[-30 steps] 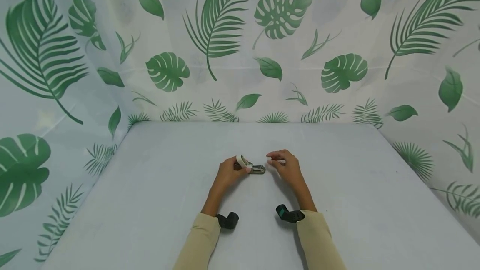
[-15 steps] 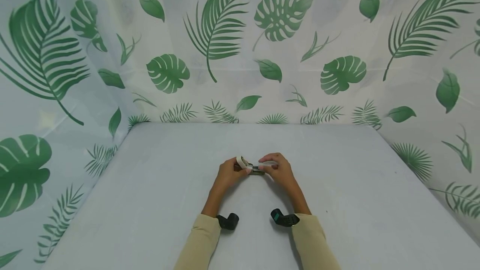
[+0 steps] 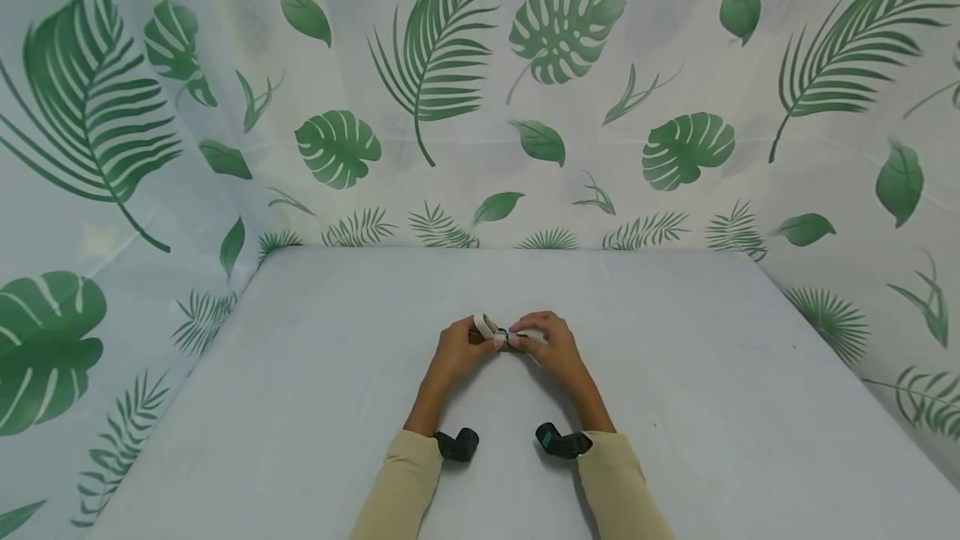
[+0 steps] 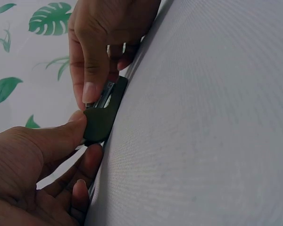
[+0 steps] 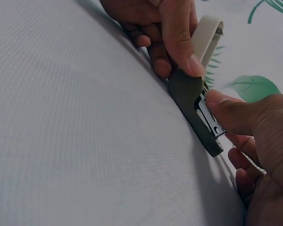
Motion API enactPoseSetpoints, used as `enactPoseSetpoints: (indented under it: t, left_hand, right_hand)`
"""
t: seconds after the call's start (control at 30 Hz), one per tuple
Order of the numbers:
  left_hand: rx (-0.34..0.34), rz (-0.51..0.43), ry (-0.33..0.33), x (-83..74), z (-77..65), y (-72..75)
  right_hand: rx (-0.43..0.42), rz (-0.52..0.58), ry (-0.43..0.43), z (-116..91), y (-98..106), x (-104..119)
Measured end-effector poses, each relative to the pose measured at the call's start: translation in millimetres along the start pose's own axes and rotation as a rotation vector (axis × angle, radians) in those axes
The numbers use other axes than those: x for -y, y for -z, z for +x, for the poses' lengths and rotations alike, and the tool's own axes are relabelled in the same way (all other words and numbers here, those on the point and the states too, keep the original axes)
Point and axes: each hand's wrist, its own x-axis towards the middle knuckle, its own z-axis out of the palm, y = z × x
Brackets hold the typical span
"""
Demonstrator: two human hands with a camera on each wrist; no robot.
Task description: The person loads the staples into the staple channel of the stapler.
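A small stapler lies low over the table, its off-white top arm swung up from the dark green base. My left hand grips it at the hinge end, thumb on the side of the base. From the other side my right hand reaches in, thumb and forefinger pinching at the metal staple channel. In the left wrist view, the fingertips of that right hand touch the top of the channel. Whether a strip of staples sits between them is hidden.
The white table extends around both hands. Behind and beside it hangs a white cloth printed with green leaves. Each wrist carries a black camera, one on the left and one on the right.
My right hand has moved left from apart to the stapler, then further along its channel towards the hinge. The left hand keeps its grip in nearly the same place.
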Motion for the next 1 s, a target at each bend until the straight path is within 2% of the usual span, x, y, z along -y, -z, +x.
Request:
enactPoseSetpoints:
  t: [0.17, 0.47, 0.77, 1.0]
  left_hand:
    - [0.002, -0.003, -0.020, 0.5, 1.6, -0.1]
    - [0.000, -0.014, 0.002, 1.8, 2.9, -1.5]
    - [0.001, -0.011, -0.002, 3.0, 0.4, -2.0]
    - [0.000, -0.009, -0.003, 2.3, 1.8, -2.4]
  right_hand:
    - [-0.003, 0.002, 0.015, 0.4, 0.2, 1.6]
    - [-0.009, -0.029, -0.013, -0.7, -0.7, 0.8]
    - [0.040, -0.066, 0.011, -1.4, -0.4, -3.5]
    - [-0.001, -0.092, -0.073, -1.8, -0.2, 1.5]
